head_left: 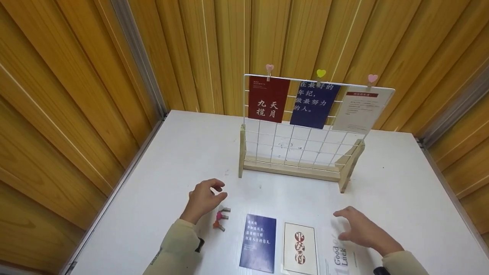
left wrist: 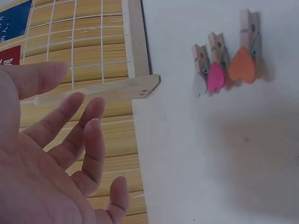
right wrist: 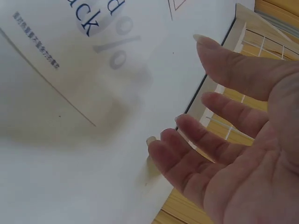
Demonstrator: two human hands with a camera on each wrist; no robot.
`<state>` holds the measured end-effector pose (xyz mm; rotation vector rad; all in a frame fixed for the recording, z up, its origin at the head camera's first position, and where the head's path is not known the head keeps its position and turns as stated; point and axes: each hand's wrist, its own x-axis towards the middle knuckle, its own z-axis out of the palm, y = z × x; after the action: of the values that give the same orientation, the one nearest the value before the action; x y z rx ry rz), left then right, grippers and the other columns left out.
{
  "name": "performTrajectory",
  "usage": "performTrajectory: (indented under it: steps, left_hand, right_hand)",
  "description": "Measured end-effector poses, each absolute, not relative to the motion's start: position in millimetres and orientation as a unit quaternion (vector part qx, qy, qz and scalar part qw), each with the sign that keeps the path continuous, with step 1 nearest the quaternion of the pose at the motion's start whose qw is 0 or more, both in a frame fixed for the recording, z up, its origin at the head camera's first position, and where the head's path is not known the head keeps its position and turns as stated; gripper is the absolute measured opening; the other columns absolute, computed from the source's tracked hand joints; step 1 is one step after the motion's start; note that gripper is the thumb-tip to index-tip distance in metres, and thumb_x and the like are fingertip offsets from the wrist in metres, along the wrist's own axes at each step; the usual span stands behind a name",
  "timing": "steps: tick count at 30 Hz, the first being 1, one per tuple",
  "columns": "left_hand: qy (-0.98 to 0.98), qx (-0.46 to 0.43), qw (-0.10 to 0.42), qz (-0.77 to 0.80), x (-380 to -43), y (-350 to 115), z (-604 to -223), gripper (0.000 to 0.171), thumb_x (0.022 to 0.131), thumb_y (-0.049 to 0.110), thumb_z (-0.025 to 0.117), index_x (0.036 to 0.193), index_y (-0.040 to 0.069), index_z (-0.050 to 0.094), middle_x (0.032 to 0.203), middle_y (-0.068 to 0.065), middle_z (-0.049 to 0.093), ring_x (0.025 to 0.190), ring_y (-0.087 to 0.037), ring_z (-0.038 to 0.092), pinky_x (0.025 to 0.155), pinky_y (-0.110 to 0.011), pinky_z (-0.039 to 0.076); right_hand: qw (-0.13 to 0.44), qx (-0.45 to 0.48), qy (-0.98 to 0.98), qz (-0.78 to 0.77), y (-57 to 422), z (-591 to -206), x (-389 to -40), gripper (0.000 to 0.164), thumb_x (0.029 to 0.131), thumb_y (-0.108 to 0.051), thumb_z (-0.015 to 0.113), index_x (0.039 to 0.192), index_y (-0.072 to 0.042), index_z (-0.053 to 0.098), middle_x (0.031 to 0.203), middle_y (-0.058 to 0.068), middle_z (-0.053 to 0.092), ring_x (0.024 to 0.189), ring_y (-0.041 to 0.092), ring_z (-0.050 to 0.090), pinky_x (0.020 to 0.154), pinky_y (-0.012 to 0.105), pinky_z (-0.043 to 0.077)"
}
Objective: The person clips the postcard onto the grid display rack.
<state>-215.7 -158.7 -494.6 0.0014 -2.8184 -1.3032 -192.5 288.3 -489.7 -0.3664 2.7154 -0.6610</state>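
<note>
My left hand (head_left: pixel 203 199) hovers over the table just above several heart-topped wooden clothespins, its fingers loosely bent around nothing. In the left wrist view those pins show a white heart (left wrist: pixel 200 85), a pink heart (left wrist: pixel 216 77) and an orange heart (left wrist: pixel 243 66). My right hand (head_left: pixel 361 229) is held above the white "Good Luck" card (head_left: pixel 340 259), thumb and fingers apart with nothing between them. To the left of that card lie a cream card with red round characters (head_left: pixel 300 248) and a blue card (head_left: pixel 258 243).
Behind the hands stands a white wire grid rack (head_left: pixel 292 143) on a wooden base (head_left: pixel 290 172). A red card (head_left: pixel 267 99), a blue card (head_left: pixel 314 105) and a white card (head_left: pixel 359 109) hang from its top under heart clips. Wood-look panels (head_left: pixel 214 57) enclose the white table (head_left: pixel 183 152).
</note>
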Motion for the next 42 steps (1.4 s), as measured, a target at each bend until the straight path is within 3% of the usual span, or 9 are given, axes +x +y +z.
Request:
performTrajectory:
  steps: [5, 12, 22, 32, 37, 42]
  left_hand:
    - [-0.909, 0.030, -0.006, -0.417, -217, -153, -506, 0.025, 0.087, 0.020, 0.074, 0.108, 0.009, 0.071, 0.089, 0.004, 0.065, 0.074, -0.017, 0.056, 0.090, -0.058, 0.030]
    - [-0.918, 0.109, -0.030, -0.380, -213, -147, -518, 0.028, 0.085, 0.026, 0.075, 0.105, 0.007, 0.070, 0.080, 0.001, 0.063, 0.076, -0.020, 0.058, 0.084, -0.053, 0.038]
    - [-0.925, 0.150, -0.042, -0.347, -201, -147, -533, 0.035, 0.081, 0.035, 0.080, 0.092, 0.007, 0.064, 0.064, 0.000, 0.059, 0.068, -0.023, 0.056, 0.085, -0.056, 0.036]
    - [-0.927, 0.157, -0.029, -0.340, -197, -153, -544, 0.026, 0.082, 0.032, 0.079, 0.077, 0.012, 0.063, 0.062, 0.003, 0.059, 0.065, -0.021, 0.056, 0.082, -0.056, 0.037]
    - [-0.923, 0.164, -0.035, -0.345, -198, -151, -546, 0.020, 0.085, 0.028, 0.077, 0.079, 0.012, 0.066, 0.064, 0.002, 0.060, 0.068, -0.022, 0.056, 0.083, -0.056, 0.036]
    - [-0.919, 0.167, -0.044, -0.355, -203, -149, -544, 0.018, 0.086, 0.027, 0.076, 0.081, 0.012, 0.067, 0.065, 0.001, 0.060, 0.068, -0.022, 0.056, 0.082, -0.054, 0.036]
  right_hand:
    - [0.174, -0.123, 0.950, -0.229, 297, -502, -183, 0.070, 0.065, -0.009, 0.088, 0.128, 0.001, 0.059, 0.118, 0.017, 0.054, 0.111, 0.044, 0.052, 0.094, 0.061, 0.041]
    - [0.192, -0.096, 0.956, -0.201, 300, -511, -180, 0.078, 0.058, -0.012, 0.091, 0.129, -0.003, 0.059, 0.115, 0.015, 0.053, 0.105, 0.037, 0.053, 0.091, 0.061, 0.044]
    - [0.188, -0.102, 0.960, -0.181, 301, -520, -179, 0.073, 0.053, -0.016, 0.094, 0.118, -0.013, 0.061, 0.110, 0.008, 0.051, 0.104, 0.033, 0.050, 0.090, 0.059, 0.046]
    - [0.195, -0.093, 0.952, -0.217, 313, -530, -187, 0.069, 0.055, -0.022, 0.095, 0.112, -0.009, 0.058, 0.110, 0.007, 0.055, 0.106, 0.033, 0.050, 0.096, 0.056, 0.041]
    - [0.207, -0.081, 0.944, -0.243, 318, -530, -186, 0.064, 0.060, -0.015, 0.092, 0.113, -0.005, 0.058, 0.112, 0.009, 0.054, 0.112, 0.039, 0.052, 0.098, 0.058, 0.040]
    - [0.209, -0.072, 0.943, -0.249, 320, -528, -186, 0.055, 0.064, -0.006, 0.089, 0.112, -0.003, 0.061, 0.105, 0.007, 0.053, 0.107, 0.034, 0.055, 0.098, 0.056, 0.041]
